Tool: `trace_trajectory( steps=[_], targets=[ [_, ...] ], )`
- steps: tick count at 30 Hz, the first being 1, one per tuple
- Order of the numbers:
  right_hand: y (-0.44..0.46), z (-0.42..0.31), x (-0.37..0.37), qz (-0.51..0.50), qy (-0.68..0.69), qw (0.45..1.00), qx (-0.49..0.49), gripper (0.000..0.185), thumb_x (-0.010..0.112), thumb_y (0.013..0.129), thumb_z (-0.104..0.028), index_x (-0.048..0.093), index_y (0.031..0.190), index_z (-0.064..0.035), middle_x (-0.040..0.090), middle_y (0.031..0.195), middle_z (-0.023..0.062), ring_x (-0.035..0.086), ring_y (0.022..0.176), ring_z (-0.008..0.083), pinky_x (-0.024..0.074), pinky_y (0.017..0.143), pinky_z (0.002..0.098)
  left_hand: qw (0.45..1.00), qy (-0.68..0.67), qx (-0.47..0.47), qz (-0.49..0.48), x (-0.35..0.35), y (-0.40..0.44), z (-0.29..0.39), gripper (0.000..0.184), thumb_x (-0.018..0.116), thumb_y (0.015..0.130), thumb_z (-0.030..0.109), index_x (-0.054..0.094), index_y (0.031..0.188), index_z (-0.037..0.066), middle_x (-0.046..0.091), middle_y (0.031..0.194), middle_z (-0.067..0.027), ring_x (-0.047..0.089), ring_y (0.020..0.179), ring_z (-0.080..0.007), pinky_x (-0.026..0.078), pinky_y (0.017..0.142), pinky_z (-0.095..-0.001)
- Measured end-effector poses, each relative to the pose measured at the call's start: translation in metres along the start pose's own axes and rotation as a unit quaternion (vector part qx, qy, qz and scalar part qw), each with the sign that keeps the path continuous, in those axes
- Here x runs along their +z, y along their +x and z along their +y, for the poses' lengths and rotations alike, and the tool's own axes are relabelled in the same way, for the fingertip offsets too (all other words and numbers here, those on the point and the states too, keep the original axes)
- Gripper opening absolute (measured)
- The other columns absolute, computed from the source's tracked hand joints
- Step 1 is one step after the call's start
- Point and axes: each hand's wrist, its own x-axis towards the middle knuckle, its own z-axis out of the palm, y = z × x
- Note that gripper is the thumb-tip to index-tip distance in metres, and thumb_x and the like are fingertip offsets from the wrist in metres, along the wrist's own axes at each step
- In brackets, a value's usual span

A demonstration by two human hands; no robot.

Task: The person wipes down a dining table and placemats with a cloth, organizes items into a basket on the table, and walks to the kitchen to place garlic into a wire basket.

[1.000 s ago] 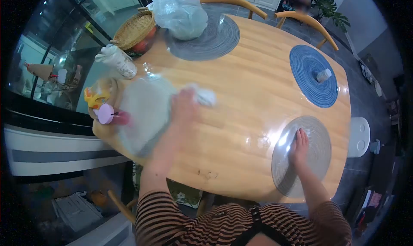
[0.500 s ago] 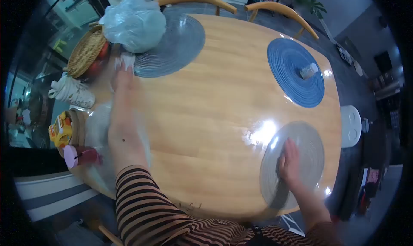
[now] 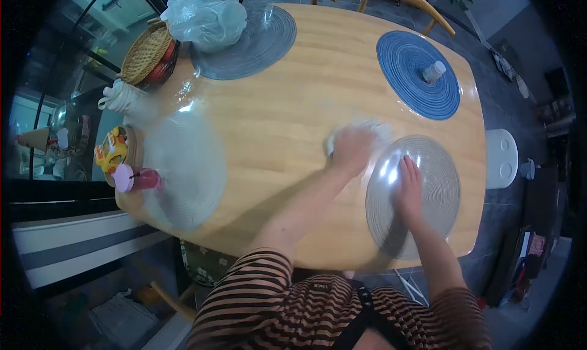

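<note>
My left hand [image 3: 353, 149], blurred by motion, is closed on a white cloth [image 3: 382, 132] pressed against the wooden table [image 3: 293, 105], just left of a clear grey round placemat [image 3: 437, 185]. On that placemat my right hand [image 3: 409, 191] lies flat, fingers stretched, with nothing in it. Part of the cloth is hidden under my left hand.
A blue placemat [image 3: 403, 62] holds a small white container [image 3: 434, 72]. At the left are a pale placemat [image 3: 189, 166], a pink-lidded cup [image 3: 143, 179], a yellow toy [image 3: 111, 151], a white jug [image 3: 122, 99], a wicker basket [image 3: 145, 51] and a plastic bag [image 3: 211, 20].
My left hand has swept with the cloth from beside the basket to the table's right half, near my right hand. My right hand stays on the grey placemat. The view has shifted.
</note>
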Motion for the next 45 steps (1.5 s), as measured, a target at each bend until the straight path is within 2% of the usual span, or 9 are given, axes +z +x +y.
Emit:
trace_trajectory(
  steps=[7, 10, 12, 17, 28, 31, 34, 39, 45],
  targets=[
    [-0.003, 0.008, 0.012, 0.025, -0.009, 1.000, 0.010, 0.040, 0.046, 0.075, -0.007, 0.043, 0.115, 0.0018, 0.041, 0.123, 0.0179, 0.037, 0.114, 0.0340, 0.0296, 0.097, 0.0407, 0.935, -0.154, -0.254, 0.196, -0.039, -0.039, -0.206, 0.021, 0.050, 0.080, 0.017, 0.058, 0.095, 0.005, 0.056, 0.096, -0.0137, 0.055, 0.086, -0.0225, 0.044, 0.075, -0.0368],
    [-0.002, 0.003, 0.008, 0.033, -0.017, 0.999, 0.015, 0.041, 0.047, 0.074, -0.007, 0.044, 0.114, 0.0018, 0.041, 0.122, 0.0174, 0.038, 0.113, 0.0338, 0.0301, 0.096, 0.0405, 0.893, 0.261, -0.179, 0.321, -0.101, -0.066, -0.233, 0.011, 0.052, 0.077, 0.017, 0.057, 0.078, 0.007, 0.056, 0.078, -0.0093, 0.054, 0.071, -0.0234, 0.043, 0.063, -0.0371],
    [-0.004, 0.004, 0.010, 0.030, -0.020, 0.999, 0.014, 0.041, 0.047, 0.074, -0.007, 0.045, 0.113, 0.0017, 0.042, 0.122, 0.0170, 0.038, 0.112, 0.0338, 0.0304, 0.096, 0.0405, 0.764, -0.380, -0.342, 0.393, -0.079, -0.041, -0.198, 0.016, 0.047, 0.081, 0.020, 0.043, 0.068, 0.013, 0.043, 0.067, -0.0031, 0.044, 0.062, -0.0169, 0.040, 0.058, -0.0340],
    [-0.002, 0.010, 0.014, 0.042, -0.010, 0.999, 0.003, 0.040, 0.046, 0.073, -0.005, 0.046, 0.112, 0.0010, 0.043, 0.122, 0.0167, 0.039, 0.111, 0.0338, 0.0308, 0.096, 0.0406, 0.990, -0.028, -0.136, 0.012, 0.001, -0.011, -0.041, 0.025, 0.059, 0.067, 0.013, 0.058, 0.090, 0.003, 0.056, 0.089, -0.0116, 0.052, 0.086, -0.0296, 0.042, 0.074, -0.0401],
    [0.000, 0.014, 0.019, 0.025, 0.007, 1.000, 0.013, 0.044, 0.045, 0.069, -0.001, 0.044, 0.113, 0.0025, 0.043, 0.121, 0.0175, 0.038, 0.113, 0.0345, 0.0288, 0.097, 0.0413, 0.833, 0.404, -0.280, 0.254, -0.148, -0.123, -0.356, 0.022, 0.052, 0.079, 0.021, 0.056, 0.091, 0.003, 0.057, 0.083, -0.0103, 0.056, 0.073, -0.0222, 0.047, 0.065, -0.0314],
    [-0.003, 0.009, 0.019, 0.035, 0.014, 0.999, 0.011, 0.044, 0.044, 0.070, -0.001, 0.044, 0.114, 0.0023, 0.043, 0.121, 0.0175, 0.038, 0.113, 0.0348, 0.0287, 0.097, 0.0414, 0.824, 0.357, -0.422, 0.122, -0.149, -0.078, -0.336, 0.021, 0.047, 0.083, 0.024, 0.056, 0.084, 0.005, 0.055, 0.076, -0.0065, 0.055, 0.069, -0.0206, 0.046, 0.060, -0.0319],
    [-0.001, 0.011, 0.018, 0.038, 0.012, 0.999, -0.001, 0.043, 0.045, 0.071, -0.001, 0.044, 0.114, 0.0012, 0.043, 0.121, 0.0175, 0.038, 0.112, 0.0348, 0.0292, 0.097, 0.0416, 0.818, -0.263, -0.469, 0.204, -0.112, -0.009, -0.220, 0.019, 0.048, 0.080, 0.017, 0.058, 0.084, 0.002, 0.060, 0.072, -0.0102, 0.056, 0.064, -0.0222, 0.044, 0.055, -0.0333],
    [0.000, 0.013, 0.014, 0.037, 0.021, 0.999, -0.014, 0.041, 0.045, 0.073, -0.001, 0.045, 0.113, 0.0005, 0.043, 0.121, 0.0174, 0.039, 0.112, 0.0343, 0.0298, 0.097, 0.0413, 0.999, 0.023, -0.006, -0.026, -0.053, -0.033, -0.081, 0.027, 0.053, 0.075, 0.024, 0.059, 0.093, 0.006, 0.058, 0.092, -0.0160, 0.054, 0.087, -0.0302, 0.041, 0.080, -0.0392],
    [0.001, 0.003, 0.008, 0.026, 0.014, 1.000, 0.002, 0.040, 0.045, 0.072, -0.003, 0.045, 0.111, 0.0046, 0.043, 0.119, 0.0208, 0.039, 0.111, 0.0350, 0.0301, 0.096, 0.0412, 0.956, 0.130, -0.255, 0.063, -0.121, -0.092, -0.247, 0.025, 0.049, 0.080, 0.023, 0.055, 0.093, 0.002, 0.057, 0.090, -0.0164, 0.053, 0.085, -0.0305, 0.041, 0.076, -0.0397]
  ],
)
